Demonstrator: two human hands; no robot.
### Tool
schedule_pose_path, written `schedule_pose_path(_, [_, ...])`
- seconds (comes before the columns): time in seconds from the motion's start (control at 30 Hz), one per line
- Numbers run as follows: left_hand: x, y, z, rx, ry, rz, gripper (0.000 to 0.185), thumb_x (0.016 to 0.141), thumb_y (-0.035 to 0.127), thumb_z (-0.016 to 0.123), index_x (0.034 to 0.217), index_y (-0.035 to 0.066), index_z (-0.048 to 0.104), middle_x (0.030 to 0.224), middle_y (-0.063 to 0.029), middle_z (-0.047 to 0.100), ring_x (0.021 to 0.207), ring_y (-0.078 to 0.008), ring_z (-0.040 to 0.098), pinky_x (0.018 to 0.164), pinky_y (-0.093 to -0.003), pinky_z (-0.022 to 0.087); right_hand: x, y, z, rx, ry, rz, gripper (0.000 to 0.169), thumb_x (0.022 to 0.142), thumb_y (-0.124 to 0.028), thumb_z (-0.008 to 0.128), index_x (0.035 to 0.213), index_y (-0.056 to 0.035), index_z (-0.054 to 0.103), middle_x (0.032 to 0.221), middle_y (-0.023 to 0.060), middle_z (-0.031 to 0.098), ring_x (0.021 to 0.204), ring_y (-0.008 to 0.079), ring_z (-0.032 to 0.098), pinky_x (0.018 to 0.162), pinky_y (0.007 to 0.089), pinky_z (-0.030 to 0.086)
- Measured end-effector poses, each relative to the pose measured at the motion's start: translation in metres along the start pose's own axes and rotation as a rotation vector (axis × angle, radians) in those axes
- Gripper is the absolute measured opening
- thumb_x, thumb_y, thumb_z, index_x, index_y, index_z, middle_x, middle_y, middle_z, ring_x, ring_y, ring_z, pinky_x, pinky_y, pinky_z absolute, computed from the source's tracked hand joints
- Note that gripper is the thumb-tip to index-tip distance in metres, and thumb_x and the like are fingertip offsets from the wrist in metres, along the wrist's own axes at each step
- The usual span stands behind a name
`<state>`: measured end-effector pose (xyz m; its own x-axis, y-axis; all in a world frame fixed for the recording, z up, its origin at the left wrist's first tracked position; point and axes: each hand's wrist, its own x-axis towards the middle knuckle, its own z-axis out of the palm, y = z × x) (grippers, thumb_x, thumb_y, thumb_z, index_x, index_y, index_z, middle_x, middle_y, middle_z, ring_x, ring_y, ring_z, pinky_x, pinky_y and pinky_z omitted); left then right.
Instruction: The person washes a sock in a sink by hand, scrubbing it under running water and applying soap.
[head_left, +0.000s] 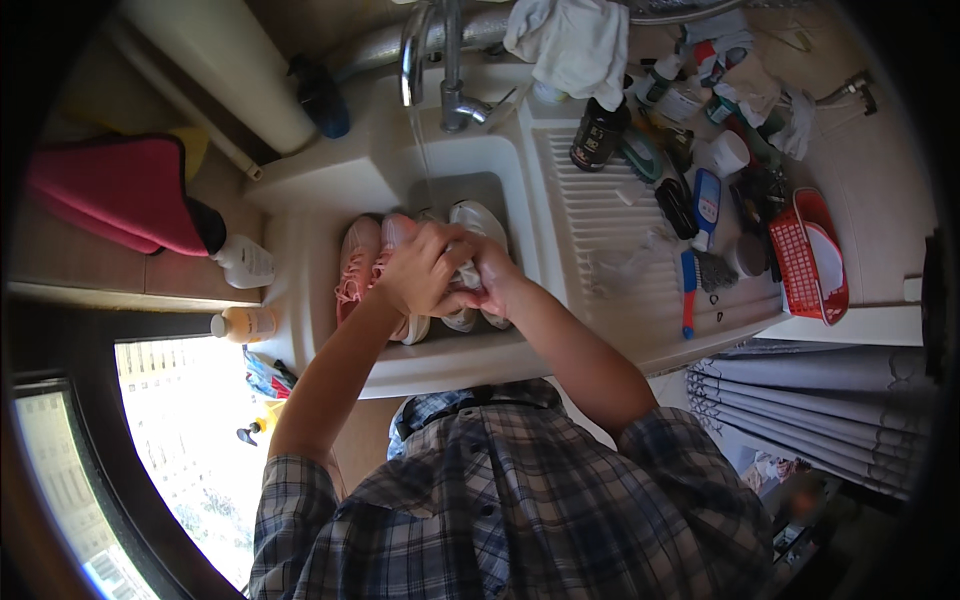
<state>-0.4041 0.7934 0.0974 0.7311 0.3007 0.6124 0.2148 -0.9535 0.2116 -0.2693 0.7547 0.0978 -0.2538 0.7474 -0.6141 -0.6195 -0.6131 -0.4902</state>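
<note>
Both of my hands meet over a white sink basin (480, 154), closed around a small whitish wad, perhaps laces or cloth (466, 275). My left hand (424, 270) covers it from the left, with its fingers over the top. From the right, my right hand (491, 277) cups the same wad. Below my hands lie pink lace-up sneakers (358, 251) on the left and white shoes (480, 221) on the right, partly hidden by the hands. A thin stream of water (422, 150) runs from the chrome faucet (409, 67) behind them.
On the ribbed drainboard (577, 195) at right stand a black bottle (598, 135), a green brush (641, 154), a blue bottle (706, 202) and a blue-and-red brush (688, 300). A red basket (796, 255) sits farther right. White bottle (246, 261) and orange bottle (251, 325) stand left.
</note>
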Motion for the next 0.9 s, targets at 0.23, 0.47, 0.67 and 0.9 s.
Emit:
schedule_pose_path(0.23, [0.001,-0.009,0.007,0.022,0.117,0.131,0.038,0.078,0.043,0.064,0.087,0.008,0.054,0.085,-0.0112,0.053,0.069,-0.0288,0.056,0.058,-0.0375,0.046,0.01,0.006,-0.014,-0.321,-0.104,-0.193,0.035,0.096,-0.037,0.044,0.088,-0.009,0.064,0.062,-0.0035,0.051,0.047,0.0038,0.043,0.036,0.0233,0.029])
schedule_pose_path(0.47, [0.002,0.021,0.045,-0.28,0.589,-0.824,0.014,0.091,0.018,0.05,0.084,0.006,0.052,0.079,-0.0098,0.054,0.062,-0.0268,0.055,0.055,-0.0302,0.046,0.037,0.018,-0.016,-0.646,0.238,-0.593,0.036,0.086,-0.031,0.053,0.059,-0.0075,0.062,0.05,0.0071,0.051,0.043,0.0165,0.05,0.04,0.0338,0.037])
schedule_pose_path(0.67, [-0.042,0.01,0.081,-2.105,0.505,-1.611,0.034,0.092,0.044,0.042,0.096,0.015,0.06,0.081,-0.0023,0.059,0.07,-0.0154,0.058,0.053,-0.0283,0.048,0.044,0.021,-0.046,-1.551,0.185,-1.35,0.031,0.071,-0.026,0.066,0.046,-0.0107,0.055,0.049,0.0134,0.053,0.046,0.0333,0.054,0.044,0.0449,0.042])
schedule_pose_path(0.9, [-0.032,0.021,0.048,-1.36,0.314,-1.343,0.007,0.088,0.014,0.058,0.093,0.01,0.06,0.08,-0.0011,0.06,0.07,-0.01,0.058,0.059,-0.0235,0.05,0.014,-0.001,-0.057,-1.308,0.081,-0.85,0.025,0.082,-0.027,0.068,0.075,-0.0045,0.06,0.063,0.0109,0.06,0.055,0.0227,0.06,0.05,0.0355,0.047])
